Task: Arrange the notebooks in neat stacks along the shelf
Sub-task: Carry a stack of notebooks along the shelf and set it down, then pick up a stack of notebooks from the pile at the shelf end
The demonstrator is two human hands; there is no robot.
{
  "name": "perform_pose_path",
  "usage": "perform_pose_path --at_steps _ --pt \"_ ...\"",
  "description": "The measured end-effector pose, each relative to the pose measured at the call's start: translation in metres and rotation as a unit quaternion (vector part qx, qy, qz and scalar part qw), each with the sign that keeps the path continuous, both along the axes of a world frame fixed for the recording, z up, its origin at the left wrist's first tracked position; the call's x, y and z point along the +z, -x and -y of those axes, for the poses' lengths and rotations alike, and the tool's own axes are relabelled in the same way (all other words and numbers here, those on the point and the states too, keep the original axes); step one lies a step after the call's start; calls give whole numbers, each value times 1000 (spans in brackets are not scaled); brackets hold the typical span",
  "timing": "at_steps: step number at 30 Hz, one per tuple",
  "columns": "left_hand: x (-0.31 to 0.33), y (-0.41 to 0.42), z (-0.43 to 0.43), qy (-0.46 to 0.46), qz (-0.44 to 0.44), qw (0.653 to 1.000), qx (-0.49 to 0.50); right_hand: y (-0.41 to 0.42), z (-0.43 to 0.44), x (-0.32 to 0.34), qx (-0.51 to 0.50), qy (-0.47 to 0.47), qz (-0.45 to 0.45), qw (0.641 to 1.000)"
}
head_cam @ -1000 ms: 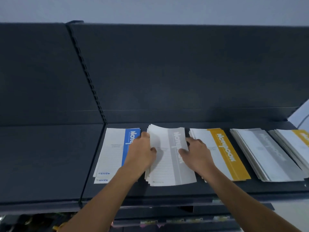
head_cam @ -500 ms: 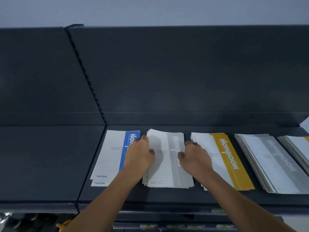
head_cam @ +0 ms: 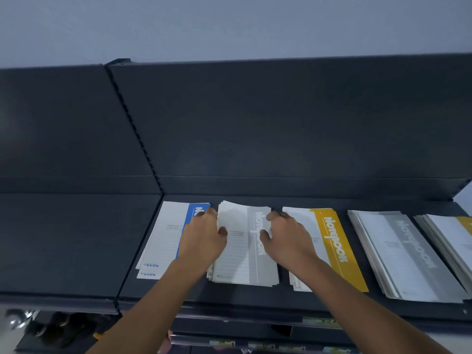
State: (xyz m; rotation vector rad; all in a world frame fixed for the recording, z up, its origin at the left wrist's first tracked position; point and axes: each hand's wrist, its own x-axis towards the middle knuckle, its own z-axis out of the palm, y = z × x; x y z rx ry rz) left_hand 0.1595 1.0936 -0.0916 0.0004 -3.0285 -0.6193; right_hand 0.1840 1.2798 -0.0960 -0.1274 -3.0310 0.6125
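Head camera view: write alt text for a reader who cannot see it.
A person's left-hand grip and right-hand grip hold the sides of a grey notebook stack on a dark shelf. A blue stack lies left of it, a yellow stack right.

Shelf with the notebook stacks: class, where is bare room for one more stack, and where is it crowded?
Widest bare patch: the left shelf board, bordered on its right by the blue stack. A bare strip runs along the front edge. Crowded: the left hand and right hand hold the middle grey stack, and the right grey stack lies close beside the far-right stack.
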Motion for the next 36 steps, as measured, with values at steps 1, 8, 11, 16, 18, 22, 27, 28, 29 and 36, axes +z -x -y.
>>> perform_pose_path --at_steps 1,8,11,16,18,22,27,28,29,36 --pt "1 -2 0 -2 -1 1000 1 -2 0 3 5 2 1 1000" --pt "3 -20 2 -9 -14 1000 5 -14 -2 12 24 10 -6 1000" --pt "0 -29 3 -29 -24 999 11 -23 0 7 38 -1 -17 999" --pt "-4 -58 15 -63 -12 998 25 -36 18 2 66 -7 -10 998" --pt "-4 -68 30 -63 -10 997 38 -38 34 4 93 -1 -5 996" --pt "6 -86 71 -67 -30 994 84 -34 76 8 159 12 -15 987" --pt "16 -127 136 -37 -36 985 165 -40 150 14 258 17 -4 966" --pt "17 -135 149 -30 -34 982 181 -42 166 16 277 18 -4 961" --pt "18 -142 163 -22 -30 980 197 -44 181 18 296 19 -4 955" --pt "25 -185 256 -23 -52 960 275 -53 280 30 403 21 -17 915"
